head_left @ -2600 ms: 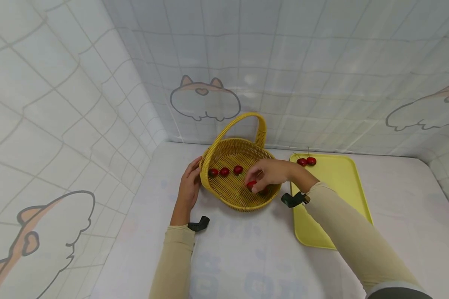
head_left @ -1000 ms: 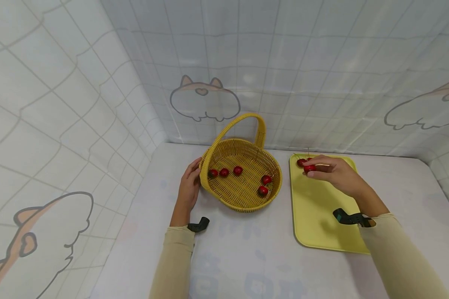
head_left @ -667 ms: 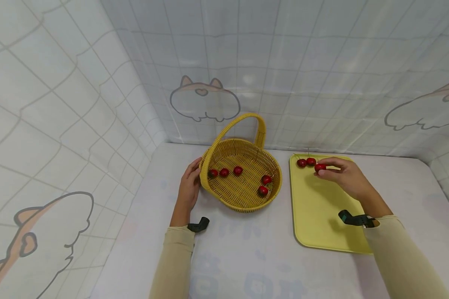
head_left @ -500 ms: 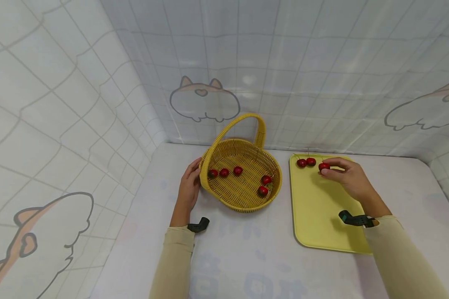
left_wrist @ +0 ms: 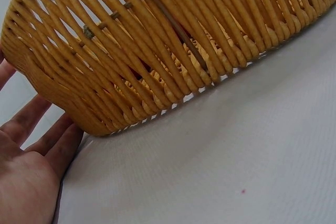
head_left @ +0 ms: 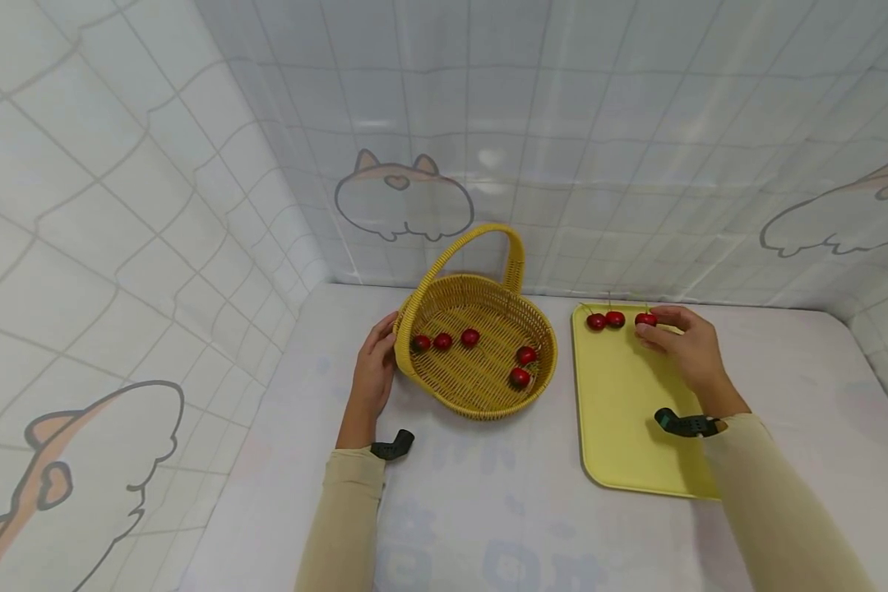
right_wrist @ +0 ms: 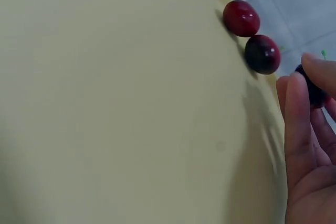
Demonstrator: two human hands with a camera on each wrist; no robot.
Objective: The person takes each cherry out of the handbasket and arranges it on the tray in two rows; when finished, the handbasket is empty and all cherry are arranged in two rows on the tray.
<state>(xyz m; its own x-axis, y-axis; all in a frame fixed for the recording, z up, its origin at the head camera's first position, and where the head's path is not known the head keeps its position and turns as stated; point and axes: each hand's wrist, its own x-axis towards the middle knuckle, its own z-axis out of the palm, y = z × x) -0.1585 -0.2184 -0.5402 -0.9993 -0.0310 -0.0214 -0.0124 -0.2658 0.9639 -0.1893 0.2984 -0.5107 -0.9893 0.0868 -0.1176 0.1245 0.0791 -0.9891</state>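
Note:
My right hand (head_left: 686, 349) pinches a dark red cherry (head_left: 645, 320) by thumb and fingertips, at the far edge of the yellow tray (head_left: 629, 419). In the right wrist view the cherry (right_wrist: 313, 88) is partly covered by the fingers. Left of it on the tray are two cherries side by side, one (head_left: 595, 321) at the corner and another (head_left: 615, 319). My left hand (head_left: 373, 362) rests against the left side of a yellow wicker basket (head_left: 481, 403). Its fingers (left_wrist: 63, 142) are extended along the basket's lower wall. Several cherries (head_left: 470, 337) lie inside.
A tall handle (head_left: 455, 247) arches over the basket. White tabletop (head_left: 474, 493) lies in front of the basket and between it and the tray. Behind stands a tiled-pattern backdrop (head_left: 599, 164) with cartoon animal drawings.
My right hand has left the basket with a cherry and moved over the tray, then right and back along its far edge. The left hand and basket stay in place.

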